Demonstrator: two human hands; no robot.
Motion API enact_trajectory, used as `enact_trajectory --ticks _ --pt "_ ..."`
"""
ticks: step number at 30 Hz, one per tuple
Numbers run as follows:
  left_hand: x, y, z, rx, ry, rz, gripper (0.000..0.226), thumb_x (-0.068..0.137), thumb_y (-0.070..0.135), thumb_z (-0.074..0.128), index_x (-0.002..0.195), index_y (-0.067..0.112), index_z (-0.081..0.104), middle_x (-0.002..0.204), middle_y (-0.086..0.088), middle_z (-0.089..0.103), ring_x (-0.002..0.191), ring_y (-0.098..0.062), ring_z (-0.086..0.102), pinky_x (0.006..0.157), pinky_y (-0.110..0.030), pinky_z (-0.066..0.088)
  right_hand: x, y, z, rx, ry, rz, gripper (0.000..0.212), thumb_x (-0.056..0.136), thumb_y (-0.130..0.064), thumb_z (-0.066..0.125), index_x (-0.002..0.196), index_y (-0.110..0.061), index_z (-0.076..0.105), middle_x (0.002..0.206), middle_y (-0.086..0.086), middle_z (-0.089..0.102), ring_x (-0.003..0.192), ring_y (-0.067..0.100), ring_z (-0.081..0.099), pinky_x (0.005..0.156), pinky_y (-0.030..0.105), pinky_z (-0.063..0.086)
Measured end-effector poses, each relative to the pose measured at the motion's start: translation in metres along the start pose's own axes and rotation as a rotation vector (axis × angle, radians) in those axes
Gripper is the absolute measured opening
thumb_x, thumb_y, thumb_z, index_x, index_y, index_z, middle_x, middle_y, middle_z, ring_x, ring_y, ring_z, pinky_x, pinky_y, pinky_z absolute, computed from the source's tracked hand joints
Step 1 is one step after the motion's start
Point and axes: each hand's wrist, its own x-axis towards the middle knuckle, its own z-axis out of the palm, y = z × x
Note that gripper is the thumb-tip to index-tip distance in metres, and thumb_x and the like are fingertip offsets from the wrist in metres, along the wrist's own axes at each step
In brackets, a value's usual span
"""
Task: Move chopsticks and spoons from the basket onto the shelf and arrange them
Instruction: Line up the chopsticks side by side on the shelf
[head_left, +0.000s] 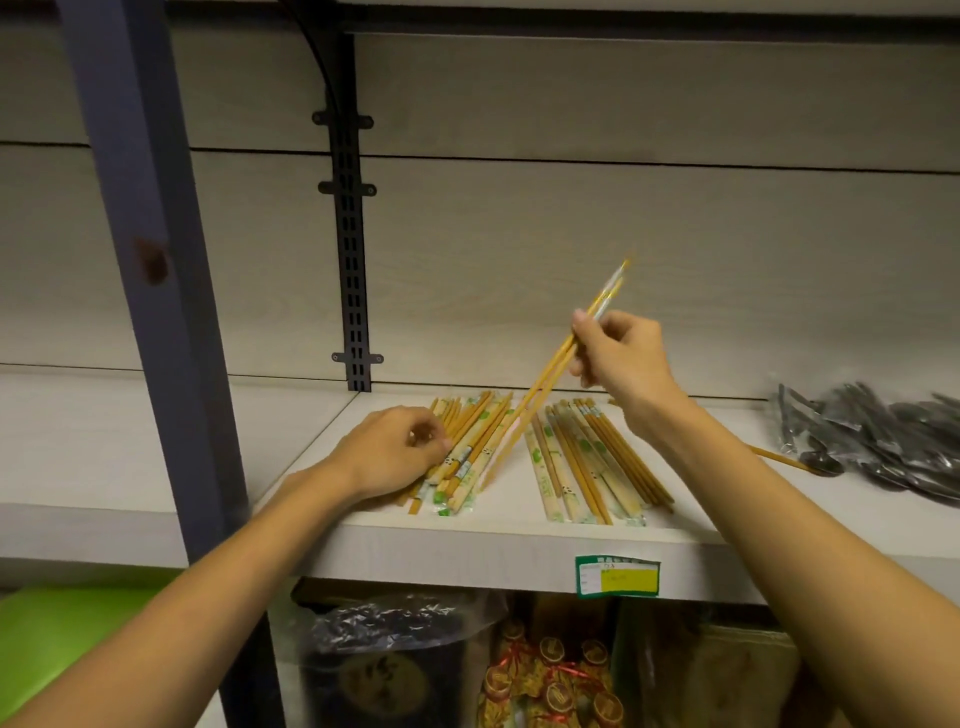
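Observation:
Two heaps of wrapped wooden chopsticks lie on the pale shelf (519, 551). My left hand (395, 452) rests with curled fingers on the left heap (472, 447), touching its packets. The right heap (587, 462) lies untouched beside it. My right hand (618, 353) pinches a wrapped pair of chopsticks (550, 364) and holds it tilted above the shelf, its lower end down among the left heap. Bagged dark spoons (883, 436) are piled at the shelf's right end. The basket is out of view.
A dark blue upright post (156, 291) stands left of my left arm. A black slotted bracket (353, 260) runs up the back wall. A green and yellow price label (618, 576) sticks to the shelf edge. Packaged goods (550, 670) fill the shelf below.

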Motion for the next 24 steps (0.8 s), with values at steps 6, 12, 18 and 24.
enact_trajectory --ticks 6,12,18,24 --pt "0.002 -0.008 0.000 -0.055 0.078 0.014 0.014 0.092 0.040 0.056 0.100 0.033 0.065 0.109 0.009 0.064 0.097 -0.012 0.060 0.088 -0.042 0.052 0.015 0.030 0.017 -0.281 -0.281 0.493 0.031 0.099 -0.023 0.053 0.074 -0.004 0.058 0.050 0.008 0.053 0.044 0.018 0.042 0.042 0.026 0.037" --pt "0.001 0.001 -0.001 -0.018 0.108 0.106 0.018 0.086 0.045 0.063 0.097 0.032 0.068 0.100 0.013 0.063 0.088 -0.006 0.056 0.082 -0.036 0.051 0.013 0.050 0.026 -0.613 -0.288 0.326 0.048 0.094 -0.038 0.059 0.059 -0.005 0.054 0.052 0.010 0.056 0.040 0.019 0.046 0.050 0.028 0.045" --pt "0.006 0.011 0.002 -0.035 0.031 0.137 0.020 0.085 0.044 0.066 0.098 0.032 0.073 0.097 0.017 0.067 0.087 0.001 0.056 0.077 -0.027 0.048 0.007 0.057 0.028 -0.794 -0.163 0.092 0.051 0.094 -0.043 0.057 0.100 0.008 0.060 0.084 0.019 0.063 0.086 0.034 0.061 0.071 0.040 0.047" --pt "0.004 -0.006 -0.005 -0.202 0.066 0.021 0.009 0.084 0.033 0.071 0.089 0.027 0.073 0.091 0.010 0.068 0.085 -0.007 0.062 0.072 -0.022 0.048 -0.011 0.038 0.030 -0.579 -0.403 -0.244 0.018 0.093 -0.028 0.061 0.107 -0.020 0.068 0.083 -0.005 0.067 0.077 0.006 0.061 0.071 0.028 0.052"
